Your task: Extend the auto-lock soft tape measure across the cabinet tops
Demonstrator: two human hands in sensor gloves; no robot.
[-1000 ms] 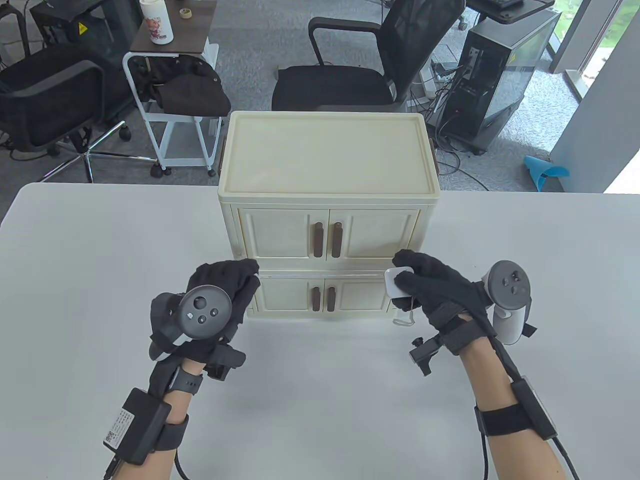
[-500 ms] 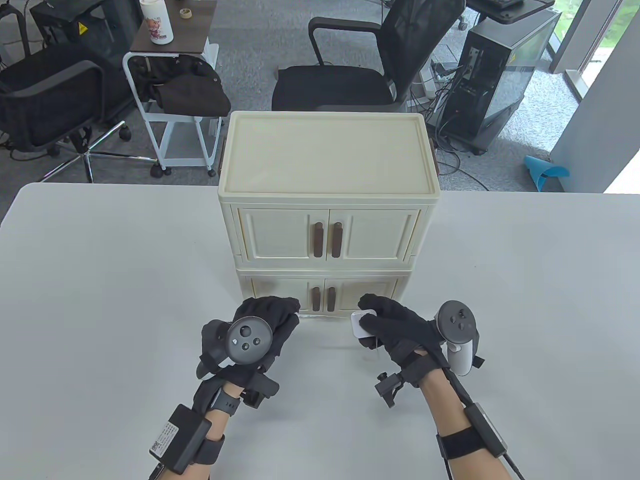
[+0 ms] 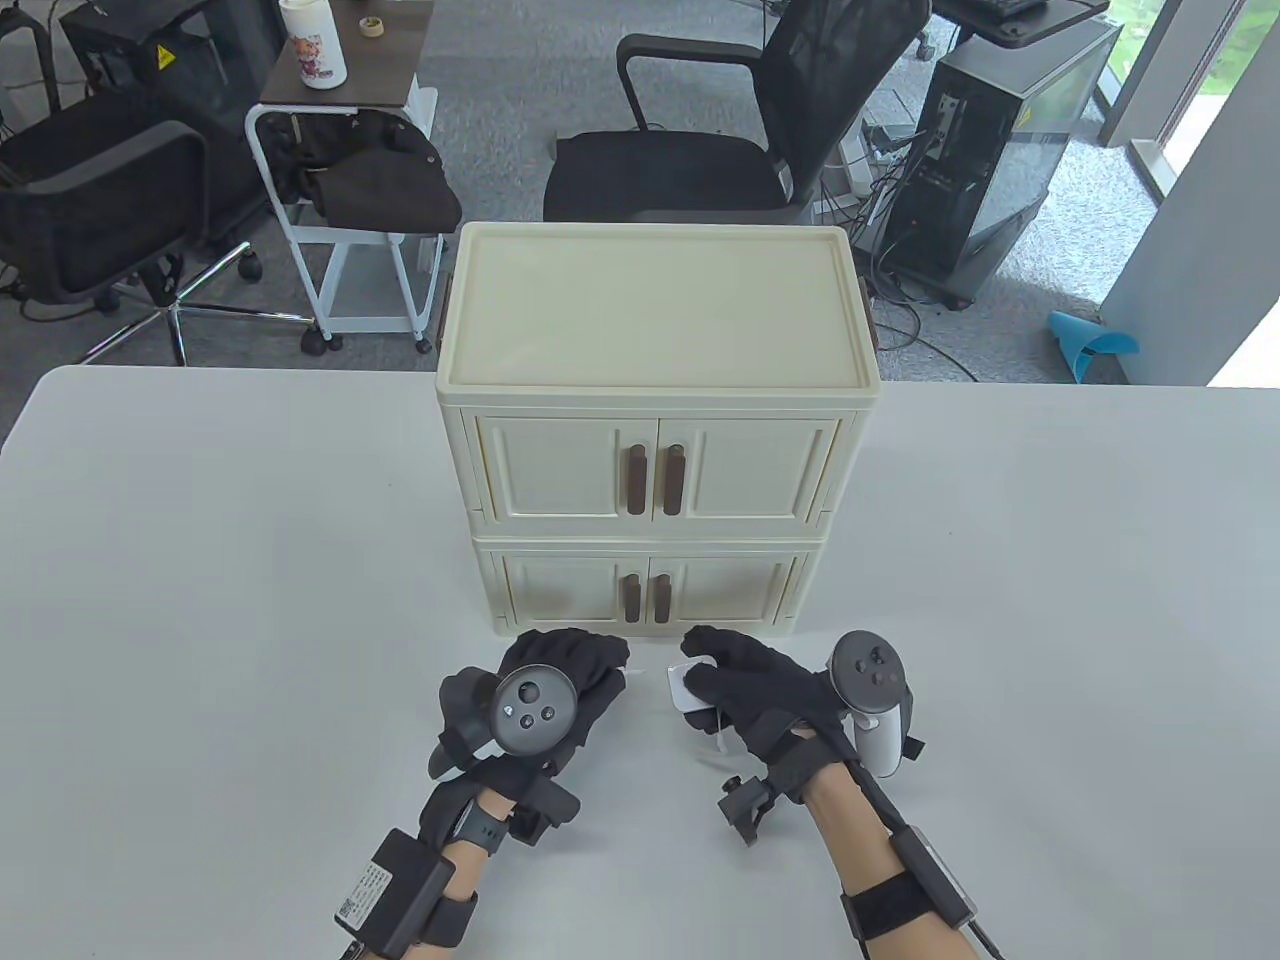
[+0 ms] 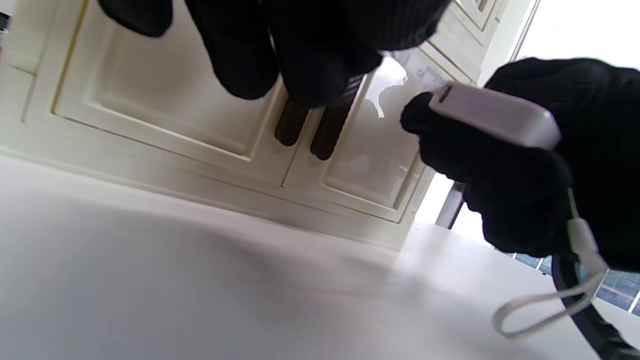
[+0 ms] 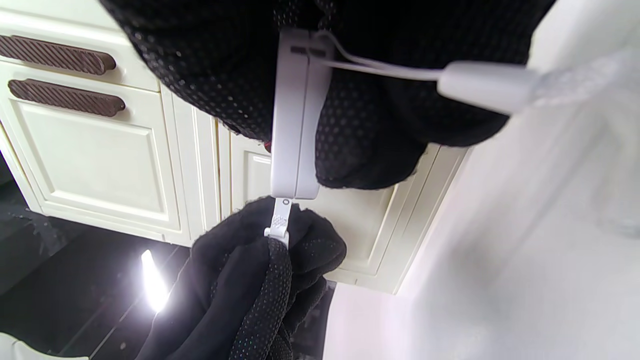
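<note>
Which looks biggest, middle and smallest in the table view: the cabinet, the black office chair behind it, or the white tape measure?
1. Cabinet: it fills the most of the picture.
2. Black office chair: smaller, but it stands farther off and is partly hidden, so this is only how it looks.
3. White tape measure: tiny, mostly covered by the right hand.

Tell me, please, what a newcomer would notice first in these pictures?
First, the cream two-tier cabinet with brown handles, standing mid-table. Just in front of it, two black-gloved hands meet: the right hand holds a small white tape measure case, and the left hand pinches the tape's end tab, barely pulled out. A white wrist strap dangles from the case.
</note>
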